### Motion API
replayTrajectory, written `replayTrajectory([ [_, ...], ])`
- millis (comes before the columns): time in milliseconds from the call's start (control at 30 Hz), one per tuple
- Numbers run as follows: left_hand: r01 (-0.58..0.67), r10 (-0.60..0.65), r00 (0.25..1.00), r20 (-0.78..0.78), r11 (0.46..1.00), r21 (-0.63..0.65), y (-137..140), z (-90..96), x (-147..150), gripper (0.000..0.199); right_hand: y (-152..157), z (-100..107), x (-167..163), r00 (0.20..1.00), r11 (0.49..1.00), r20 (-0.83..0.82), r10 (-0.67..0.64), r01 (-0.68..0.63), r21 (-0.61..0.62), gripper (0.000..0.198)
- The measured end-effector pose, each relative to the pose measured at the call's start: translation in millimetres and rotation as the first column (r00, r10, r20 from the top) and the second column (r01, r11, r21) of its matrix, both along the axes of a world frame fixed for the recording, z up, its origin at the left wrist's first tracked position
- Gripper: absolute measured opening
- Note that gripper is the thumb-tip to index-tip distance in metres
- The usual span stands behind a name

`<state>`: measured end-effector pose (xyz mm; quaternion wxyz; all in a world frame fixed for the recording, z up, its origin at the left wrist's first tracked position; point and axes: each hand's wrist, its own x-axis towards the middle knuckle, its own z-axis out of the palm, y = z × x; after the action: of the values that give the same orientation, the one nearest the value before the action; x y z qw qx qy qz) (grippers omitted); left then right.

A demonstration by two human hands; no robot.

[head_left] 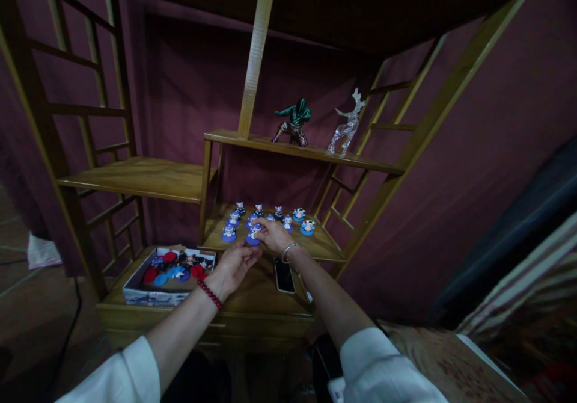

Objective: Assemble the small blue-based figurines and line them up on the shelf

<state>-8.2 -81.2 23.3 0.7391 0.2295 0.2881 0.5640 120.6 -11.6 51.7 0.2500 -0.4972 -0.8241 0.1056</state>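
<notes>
My right hand (272, 237) pinches a small figurine (253, 234) with a purple round base, at the front of the low wooden shelf (311, 248). Just below and left of it is my left hand (237, 263), palm partly up, fingers stretched toward the figurine's base; whether they touch it I cannot tell. More purple-based figurines stand left of the right hand, one at the front left (229, 233). Behind are dark-based figurines (240, 209), and to the right are blue-based ones (307, 228). My right hand partly hides some figurines.
An open box (155, 299) of loose red, blue and black figurines stands at left. A phone (284, 275) lies on the cabinet top below the right wrist. On the shelf above stand a dark green crouching figure (295, 120) and a clear deer figurine (346, 127). A wooden post (256, 54) rises above.
</notes>
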Motion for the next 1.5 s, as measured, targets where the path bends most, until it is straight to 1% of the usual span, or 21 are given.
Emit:
replayTrajectory([
  [67,-0.048,0.048,0.999,-0.026,0.999,0.015,0,-3.4,0,0.028,0,0,-2,1.0,1.0,0.031,-0.005,0.005,0.009,0.032],
  [133,-0.132,0.141,0.979,-0.144,0.989,0.069,0,-7.6,-2,0.028,2,-1,-3,0.998,1.0,0.056,-0.008,0.007,0.018,0.032],
  [167,-0.171,0.199,0.951,-0.238,0.976,0.135,0,-9.9,-3,0.028,3,-2,-3,0.998,1.0,0.068,-0.012,0.011,0.021,0.032],
  [200,-0.193,0.265,0.902,-0.341,0.954,0.23,0,-12.1,-5,0.029,3,-2,-3,0.997,1.0,0.076,-0.016,0.015,0.021,0.032],
  [233,-0.187,0.333,0.837,-0.433,0.92,0.346,-1,-14.4,-7,0.029,4,-3,-3,0.996,1.0,0.082,-0.02,0.019,0.021,0.032],
  [300,-0.086,0.45,0.703,-0.55,0.822,0.563,-2,-18.9,-12,0.034,5,-4,-3,0.996,1.0,0.088,-0.023,0.021,0.019,0.032],
  [333,-0.013,0.49,0.649,-0.582,0.772,0.636,-3,-21.2,-14,0.038,5,-4,-3,0.996,1.0,0.091,-0.022,0.02,0.018,0.032],
  [367,0.057,0.517,0.603,-0.608,0.732,0.679,-4,-23.7,-15,0.042,5,-4,-3,0.995,1.0,0.095,-0.021,0.019,0.018,0.032],
  [400,0.119,0.53,0.566,-0.632,0.706,0.698,-4,-26.1,-16,0.046,5,-4,-3,0.995,1.0,0.1,-0.019,0.017,0.018,0.032],
  [433,0.17,0.534,0.534,-0.656,0.692,0.701,-4,-28.5,-17,0.05,6,-4,-3,0.994,1.0,0.104,-0.016,0.015,0.017,0.033],
  [500,0.233,0.532,0.478,-0.698,0.69,0.685,-4,-32.4,-17,0.054,8,-4,-3,0.995,1.0,0.098,-0.012,0.011,0.004,0.033],
  [633,0.273,0.533,0.392,-0.75,0.711,0.648,-3,-34.8,-15,0.054,12,-4,-5,0.998,0.999,0.068,-0.011,0.013,-0.036,0.032],
  [733,0.289,0.556,0.358,-0.75,0.698,0.655,-3,-34.2,-14,0.054,14,-4,-6,0.998,0.999,0.066,-0.023,0.025,-0.037,0.031],
  [867,0.32,0.58,0.306,-0.755,0.684,0.655,-2,-36.0,-13,0.054,13,-3,-8,0.994,0.999,0.105,-0.037,0.035,0.019,0.03],
  [933,0.313,0.576,0.311,-0.756,0.689,0.654,-2,-37.7,-13,0.054,10,-2,-9,0.99,0.998,0.137,-0.04,0.033,0.056,0.029],
  [1033,0.286,0.564,0.34,-0.753,0.701,0.654,-2,-39.9,-13,0.055,7,-1,-10,0.984,0.995,0.172,-0.039,0.023,0.095,0.029],
  [1067,0.286,0.565,0.337,-0.754,0.701,0.653,-2,-40.4,-13,0.055,6,-2,-10,0.983,0.995,0.178,-0.043,0.026,0.099,0.03],
  [1300,0.338,0.617,0.208,-0.759,0.683,0.648,1,-43.4,-12,0.057,2,-6,-9,0.984,0.991,0.17,-0.061,0.039,0.129,0.032],
  [1367,0.363,0.654,0.143,-0.743,0.663,0.654,1,-43.8,-12,0.057,2,-6,-8,0.986,0.992,0.156,-0.056,0.037,0.123,0.032],
  [1400,0.392,0.671,0.085,-0.737,0.657,0.644,1,-43.6,-11,0.058,2,-6,-8,0.987,0.993,0.154,-0.045,0.027,0.118,0.031],
  [1500,0.5,0.695,-0.14,-0.705,0.664,0.556,1,-41.4,-10,0.057,5,-7,-7,0.989,0.994,0.145,0.002,-0.017,0.104,0.031],
])
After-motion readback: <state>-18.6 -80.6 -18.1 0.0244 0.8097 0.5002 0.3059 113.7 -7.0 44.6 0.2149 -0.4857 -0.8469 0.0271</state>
